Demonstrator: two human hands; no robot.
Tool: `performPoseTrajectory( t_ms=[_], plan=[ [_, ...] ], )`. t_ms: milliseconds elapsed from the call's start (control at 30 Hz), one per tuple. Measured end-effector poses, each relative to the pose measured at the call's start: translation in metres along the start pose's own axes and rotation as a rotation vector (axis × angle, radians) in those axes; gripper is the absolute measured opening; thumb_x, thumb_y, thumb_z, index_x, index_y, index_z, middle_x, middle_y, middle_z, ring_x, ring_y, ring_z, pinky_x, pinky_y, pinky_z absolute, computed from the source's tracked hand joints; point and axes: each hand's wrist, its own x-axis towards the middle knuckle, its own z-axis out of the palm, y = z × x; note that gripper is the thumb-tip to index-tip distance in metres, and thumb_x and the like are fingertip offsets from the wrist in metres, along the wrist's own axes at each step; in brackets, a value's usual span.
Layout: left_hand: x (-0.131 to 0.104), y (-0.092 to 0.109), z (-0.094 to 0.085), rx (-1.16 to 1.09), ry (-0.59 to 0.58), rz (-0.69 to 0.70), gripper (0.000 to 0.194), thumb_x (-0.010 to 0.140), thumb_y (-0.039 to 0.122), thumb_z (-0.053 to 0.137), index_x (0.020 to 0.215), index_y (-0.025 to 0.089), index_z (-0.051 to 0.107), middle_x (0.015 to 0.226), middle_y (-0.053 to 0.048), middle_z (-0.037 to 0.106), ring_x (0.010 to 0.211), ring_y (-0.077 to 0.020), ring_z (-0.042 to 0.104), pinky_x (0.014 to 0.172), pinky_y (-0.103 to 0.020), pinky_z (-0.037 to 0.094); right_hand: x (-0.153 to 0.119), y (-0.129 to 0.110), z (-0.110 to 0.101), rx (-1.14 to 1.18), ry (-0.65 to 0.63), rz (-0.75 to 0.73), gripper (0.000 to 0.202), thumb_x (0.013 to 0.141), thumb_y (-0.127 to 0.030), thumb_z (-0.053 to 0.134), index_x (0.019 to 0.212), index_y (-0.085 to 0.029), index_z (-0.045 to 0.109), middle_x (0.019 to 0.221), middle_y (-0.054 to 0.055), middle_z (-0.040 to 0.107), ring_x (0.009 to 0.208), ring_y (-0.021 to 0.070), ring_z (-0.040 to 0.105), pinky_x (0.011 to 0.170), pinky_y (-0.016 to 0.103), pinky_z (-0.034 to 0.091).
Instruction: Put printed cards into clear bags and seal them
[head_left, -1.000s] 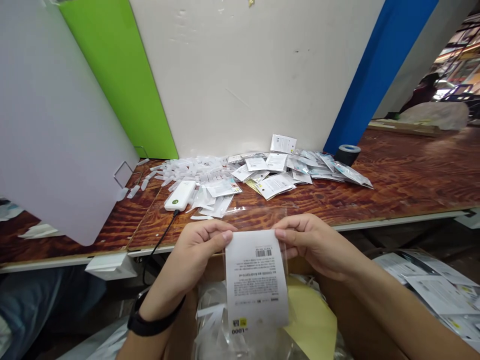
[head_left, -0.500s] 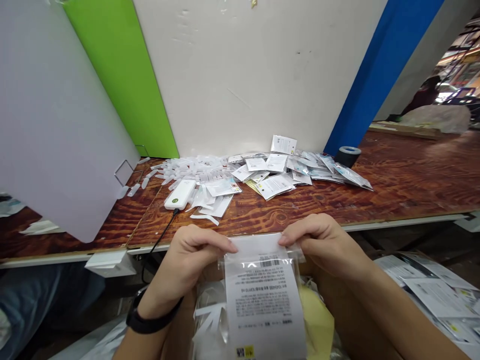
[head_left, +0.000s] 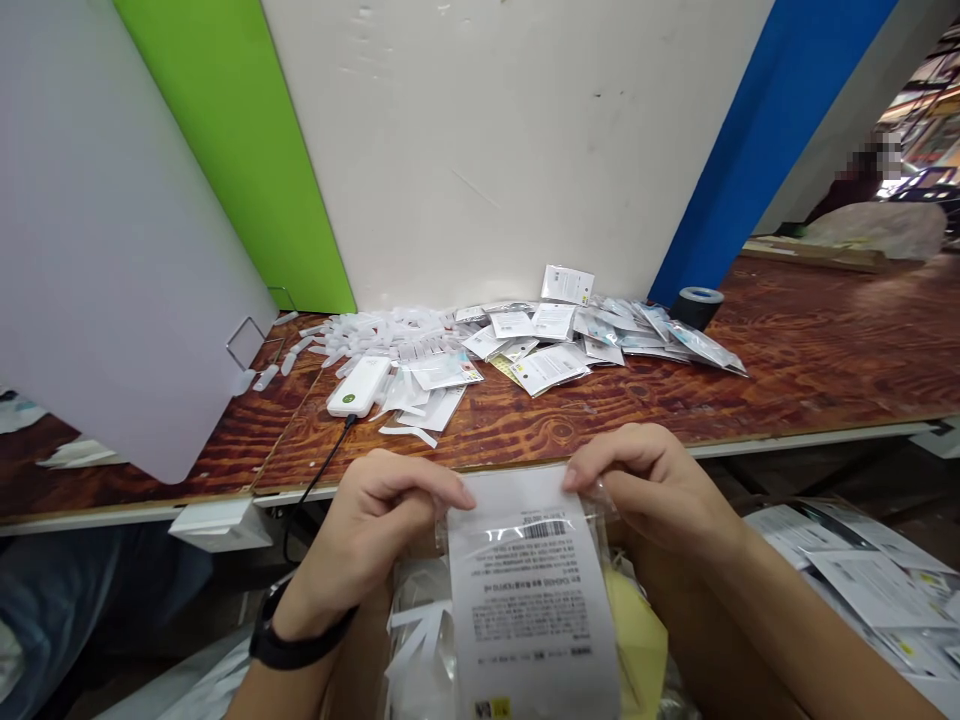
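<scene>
Between my two hands hangs a clear plastic packet (head_left: 532, 600) with a white printed card inside, its text and barcode upside down to me. My left hand (head_left: 394, 525) pinches its upper left edge; a black band circles that wrist. At the upper right edge my right hand (head_left: 660, 490) pinches it with thumb and bent forefinger. Directly below the packet is an open cardboard box (head_left: 364, 640) holding clear plastic, white paper strips (head_left: 418, 640) and a yellow sheet (head_left: 637, 640).
On the wooden table (head_left: 810, 370) lie a heap of packets (head_left: 555, 365), small white plastic pieces (head_left: 397, 325), a white power bank (head_left: 360, 387) with a black cable, and a tape roll (head_left: 697, 307). More packets (head_left: 870, 590) are stacked at lower right. A person sits far right.
The packet's lower end has swung slightly to the right. My right hand has shifted a little right and up, still pinching the edge, and the left grip stays the same.
</scene>
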Motion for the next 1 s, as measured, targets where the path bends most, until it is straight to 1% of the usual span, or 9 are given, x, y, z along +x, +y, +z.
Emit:
performPoseTrajectory(
  t_ms=[133,267,467,533,633,700,767,833,1000],
  plan=[
    [0.001,-0.002,0.0,0.031,0.017,-0.026,0.023,0.074,0.013,0.058,0.071,0.026,0.077,0.067,-0.002,0.072,0.06,-0.0153,0.061,0.055,-0.023,0.042,0.002,0.001,0.002,0.032,0.037,0.018,0.019,0.067,-0.013,0.06,0.067,-0.024,0.076,0.067,0.002,0.071,0.057,0.0148,0.059,0.049,0.024,0.041],
    [0.002,0.0,0.0,0.046,0.022,-0.063,0.02,0.074,0.017,0.059,0.07,0.025,0.077,0.063,-0.003,0.07,0.057,-0.0156,0.059,0.051,-0.024,0.039,0.003,0.001,0.005,0.097,0.053,0.049,0.018,0.068,-0.015,0.06,0.067,-0.024,0.076,0.066,0.001,0.069,0.056,0.0129,0.056,0.051,0.024,0.04],
    [0.0,-0.001,-0.001,0.018,0.044,-0.085,0.016,0.073,0.019,0.062,0.071,0.023,0.077,0.064,-0.004,0.071,0.058,-0.017,0.059,0.053,-0.025,0.041,0.004,-0.002,0.008,0.2,0.058,0.109,0.01,0.066,-0.019,0.066,0.066,-0.022,0.075,0.061,0.001,0.066,0.054,0.0127,0.053,0.051,0.025,0.039],
    [0.0,-0.001,0.0,-0.016,0.041,-0.068,0.017,0.074,0.02,0.061,0.071,0.023,0.077,0.066,-0.004,0.072,0.06,-0.0172,0.06,0.056,-0.025,0.043,0.004,-0.002,0.007,0.217,0.034,0.11,0.01,0.067,-0.026,0.067,0.068,-0.021,0.075,0.06,0.002,0.065,0.054,0.0136,0.053,0.051,0.025,0.04],
    [-0.001,0.002,0.003,-0.088,0.026,-0.017,0.018,0.076,0.024,0.06,0.073,0.024,0.077,0.072,-0.004,0.073,0.067,-0.0183,0.064,0.063,-0.024,0.047,0.003,-0.001,0.005,0.22,0.028,0.092,0.022,0.07,-0.04,0.069,0.07,-0.019,0.075,0.063,0.004,0.066,0.056,0.0147,0.055,0.052,0.026,0.042],
    [-0.001,0.003,0.007,-0.079,0.066,-0.034,0.011,0.073,0.027,0.066,0.071,0.023,0.076,0.068,-0.003,0.072,0.062,-0.0161,0.062,0.058,-0.022,0.047,0.003,0.0,0.006,0.212,0.037,0.112,0.017,0.067,-0.036,0.075,0.069,-0.02,0.073,0.066,0.002,0.067,0.058,0.0136,0.057,0.054,0.024,0.043],
    [-0.001,0.003,0.012,-0.049,0.118,-0.121,0.003,0.067,0.025,0.074,0.067,0.022,0.074,0.06,-0.001,0.068,0.051,-0.0112,0.056,0.047,-0.018,0.042,0.002,0.001,0.007,0.235,0.038,0.16,0.013,0.063,-0.025,0.08,0.068,-0.02,0.07,0.066,0.0,0.068,0.058,0.0124,0.059,0.055,0.023,0.045],
    [-0.001,0.002,0.017,-0.086,0.153,-0.204,0.008,0.063,0.024,0.079,0.067,0.021,0.072,0.055,0.001,0.063,0.045,-0.0077,0.05,0.042,-0.016,0.038,0.003,0.001,0.008,0.28,0.046,0.189,0.014,0.062,-0.02,0.081,0.069,-0.02,0.069,0.067,-0.001,0.069,0.06,0.0121,0.062,0.056,0.022,0.047],
    [0.003,-0.001,0.021,-0.421,0.188,-0.277,0.012,0.06,0.022,0.081,0.067,0.019,0.072,0.053,0.002,0.061,0.047,-0.0068,0.053,0.046,-0.014,0.042,0.007,-0.001,0.009,0.369,0.035,0.205,0.015,0.062,-0.02,0.081,0.073,-0.019,0.071,0.069,0.001,0.071,0.06,0.0108,0.063,0.058,0.021,0.048]
  ],
)
